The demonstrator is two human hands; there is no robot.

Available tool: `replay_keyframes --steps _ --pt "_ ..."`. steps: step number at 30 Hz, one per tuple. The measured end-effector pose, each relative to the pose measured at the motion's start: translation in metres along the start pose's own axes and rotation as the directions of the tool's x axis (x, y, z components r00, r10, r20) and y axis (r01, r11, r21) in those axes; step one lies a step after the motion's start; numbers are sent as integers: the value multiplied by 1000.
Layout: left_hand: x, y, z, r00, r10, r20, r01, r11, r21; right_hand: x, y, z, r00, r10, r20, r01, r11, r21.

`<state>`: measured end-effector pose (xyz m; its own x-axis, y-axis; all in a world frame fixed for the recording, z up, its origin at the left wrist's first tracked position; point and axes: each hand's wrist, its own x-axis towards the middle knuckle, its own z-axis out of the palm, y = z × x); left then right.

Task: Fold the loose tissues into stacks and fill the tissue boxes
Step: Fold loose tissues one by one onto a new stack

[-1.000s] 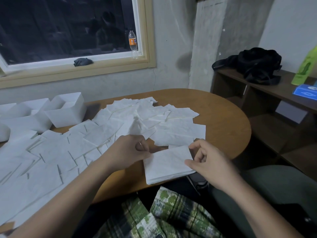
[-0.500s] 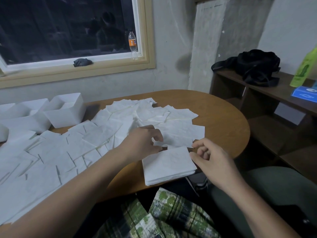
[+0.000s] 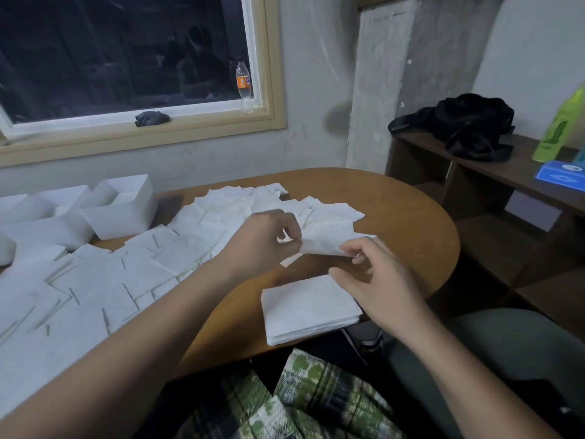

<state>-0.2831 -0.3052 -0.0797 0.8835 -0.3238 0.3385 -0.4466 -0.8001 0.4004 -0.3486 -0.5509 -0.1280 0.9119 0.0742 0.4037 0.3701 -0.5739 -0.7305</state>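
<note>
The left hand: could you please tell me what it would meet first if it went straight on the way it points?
The left hand pinches a tissue; beyond that, it would probably meet the loose tissues on the table, though depth is unclear.

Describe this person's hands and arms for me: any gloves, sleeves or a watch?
The left hand and right hand are bare, without gloves. Both forearms are uncovered right to the picture's edge, with no sleeves, watch or bracelet in view.
</note>
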Motion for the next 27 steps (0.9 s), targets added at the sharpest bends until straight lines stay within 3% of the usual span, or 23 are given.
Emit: replay_keyframes --steps 8,18,23,27 --pt "-4 22 -31 1000 -2 -26 -3 983 -183 34 -7 1 999 -28 -23 26 997 -73" --pt "-16 21 -60 992 -91 -83 64 955 -290 42 -1 4 991 10 132 -28 990 136" --pt "-13 12 -63 969 -216 -122 157 914 -373 48 -2 4 994 -16 112 -1 988 154" --pt "-16 10 -63 957 -255 -138 189 909 -372 53 -6 3 999 -31 15 28 983 184"
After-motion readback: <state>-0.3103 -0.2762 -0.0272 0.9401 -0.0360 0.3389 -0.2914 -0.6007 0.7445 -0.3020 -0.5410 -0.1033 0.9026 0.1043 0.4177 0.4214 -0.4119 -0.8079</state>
